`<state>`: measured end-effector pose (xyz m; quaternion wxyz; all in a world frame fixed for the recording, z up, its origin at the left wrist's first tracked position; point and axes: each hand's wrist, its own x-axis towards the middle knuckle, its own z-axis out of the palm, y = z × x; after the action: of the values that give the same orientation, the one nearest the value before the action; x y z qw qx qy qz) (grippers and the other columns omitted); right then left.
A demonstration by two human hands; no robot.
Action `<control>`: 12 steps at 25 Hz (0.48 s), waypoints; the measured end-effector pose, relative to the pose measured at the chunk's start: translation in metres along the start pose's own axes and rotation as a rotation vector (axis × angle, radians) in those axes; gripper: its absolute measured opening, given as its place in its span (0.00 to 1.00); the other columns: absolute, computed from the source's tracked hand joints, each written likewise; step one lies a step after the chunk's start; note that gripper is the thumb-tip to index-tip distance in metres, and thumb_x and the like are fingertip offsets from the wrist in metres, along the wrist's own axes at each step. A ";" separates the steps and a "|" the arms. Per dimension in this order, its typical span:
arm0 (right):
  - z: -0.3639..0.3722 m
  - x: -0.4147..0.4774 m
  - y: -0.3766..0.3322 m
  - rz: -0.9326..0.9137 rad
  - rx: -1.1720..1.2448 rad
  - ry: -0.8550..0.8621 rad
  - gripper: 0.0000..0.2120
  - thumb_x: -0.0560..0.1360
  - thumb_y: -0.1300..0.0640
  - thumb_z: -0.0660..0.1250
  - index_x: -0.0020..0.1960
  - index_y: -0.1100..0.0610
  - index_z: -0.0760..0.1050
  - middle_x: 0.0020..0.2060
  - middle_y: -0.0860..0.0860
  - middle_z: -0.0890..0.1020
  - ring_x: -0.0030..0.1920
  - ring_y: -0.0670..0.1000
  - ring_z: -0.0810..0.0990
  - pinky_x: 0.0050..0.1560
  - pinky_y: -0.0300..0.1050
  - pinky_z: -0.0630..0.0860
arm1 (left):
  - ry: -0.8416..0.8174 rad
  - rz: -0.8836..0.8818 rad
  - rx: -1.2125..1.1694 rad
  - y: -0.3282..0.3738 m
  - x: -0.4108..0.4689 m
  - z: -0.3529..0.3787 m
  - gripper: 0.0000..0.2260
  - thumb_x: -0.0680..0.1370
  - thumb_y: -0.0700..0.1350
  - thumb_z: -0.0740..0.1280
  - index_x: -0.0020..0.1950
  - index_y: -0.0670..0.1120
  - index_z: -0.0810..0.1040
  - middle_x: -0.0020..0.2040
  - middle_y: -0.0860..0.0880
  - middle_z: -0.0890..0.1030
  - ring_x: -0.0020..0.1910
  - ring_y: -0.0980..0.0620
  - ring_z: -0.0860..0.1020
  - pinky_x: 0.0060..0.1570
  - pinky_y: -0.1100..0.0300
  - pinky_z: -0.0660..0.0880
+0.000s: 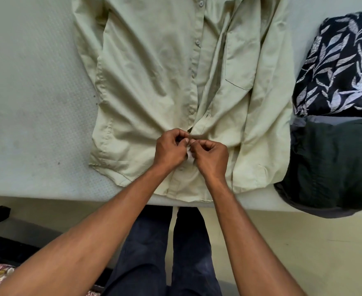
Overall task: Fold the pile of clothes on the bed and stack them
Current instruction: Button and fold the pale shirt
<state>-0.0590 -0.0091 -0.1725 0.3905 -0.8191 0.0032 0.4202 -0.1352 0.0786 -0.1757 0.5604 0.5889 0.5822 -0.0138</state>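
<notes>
Your left hand (171, 146) and right hand (211, 159) both pinch the front placket of the pale green cotton button-up shirt (150, 71), which lies flat on the bed (37, 82). It is likely being buttoned, with folding not yet begun. The navy leaf-print garment (338, 67) and dark green garment (334, 163) beside it appear folded.

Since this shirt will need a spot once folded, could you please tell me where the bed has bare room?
Bare mattress lies left of the pale green shirt. The right side is crowded: leaf-print garment and dark green garment.
</notes>
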 end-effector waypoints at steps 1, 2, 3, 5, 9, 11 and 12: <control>0.000 0.001 0.000 -0.012 -0.025 0.011 0.06 0.75 0.52 0.75 0.41 0.53 0.87 0.31 0.45 0.85 0.34 0.46 0.84 0.42 0.47 0.81 | -0.020 0.016 0.020 0.000 0.001 -0.001 0.06 0.77 0.38 0.69 0.46 0.48 0.83 0.41 0.52 0.85 0.41 0.56 0.83 0.45 0.59 0.80; 0.000 0.002 0.001 -0.012 -0.028 0.021 0.06 0.75 0.52 0.75 0.41 0.53 0.87 0.31 0.45 0.85 0.34 0.46 0.84 0.42 0.47 0.82 | -0.044 0.017 0.015 0.000 0.003 -0.003 0.06 0.77 0.38 0.69 0.47 0.47 0.83 0.41 0.51 0.85 0.43 0.55 0.83 0.47 0.59 0.80; 0.001 0.003 0.002 -0.004 -0.007 0.022 0.06 0.75 0.53 0.75 0.41 0.53 0.87 0.31 0.46 0.85 0.34 0.46 0.84 0.42 0.47 0.82 | -0.071 0.006 -0.008 -0.001 0.005 -0.004 0.05 0.78 0.37 0.69 0.48 0.46 0.83 0.43 0.49 0.85 0.45 0.53 0.84 0.49 0.58 0.80; 0.005 0.001 0.002 0.032 0.104 0.014 0.06 0.76 0.56 0.74 0.40 0.53 0.86 0.31 0.48 0.85 0.33 0.47 0.83 0.42 0.47 0.81 | -0.122 -0.027 -0.070 -0.002 0.010 -0.008 0.05 0.78 0.35 0.68 0.51 0.42 0.83 0.47 0.45 0.85 0.50 0.47 0.84 0.55 0.54 0.80; 0.009 -0.016 0.015 0.124 0.343 0.023 0.05 0.77 0.60 0.74 0.43 0.55 0.86 0.32 0.51 0.85 0.35 0.47 0.82 0.43 0.42 0.80 | -0.185 -0.031 0.010 0.001 0.003 -0.011 0.05 0.77 0.36 0.68 0.49 0.44 0.80 0.43 0.47 0.84 0.42 0.49 0.83 0.48 0.55 0.79; 0.007 -0.032 0.025 0.151 0.299 0.041 0.03 0.77 0.59 0.74 0.46 0.57 0.87 0.36 0.50 0.87 0.38 0.48 0.85 0.46 0.46 0.82 | -0.181 0.170 0.415 0.001 -0.008 -0.012 0.04 0.76 0.40 0.67 0.49 0.48 0.77 0.41 0.51 0.81 0.39 0.51 0.80 0.41 0.57 0.76; 0.004 -0.038 0.026 0.153 0.248 0.075 0.03 0.76 0.59 0.74 0.47 0.57 0.87 0.37 0.49 0.87 0.40 0.47 0.86 0.47 0.47 0.83 | -0.189 0.275 0.601 0.001 -0.014 -0.012 0.04 0.76 0.41 0.65 0.50 0.48 0.77 0.42 0.50 0.81 0.41 0.50 0.79 0.40 0.55 0.75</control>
<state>-0.0951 -0.0373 -0.1641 0.4550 -0.7771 0.1318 0.4143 -0.1468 0.0778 -0.1610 0.4098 0.7968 0.4129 -0.1635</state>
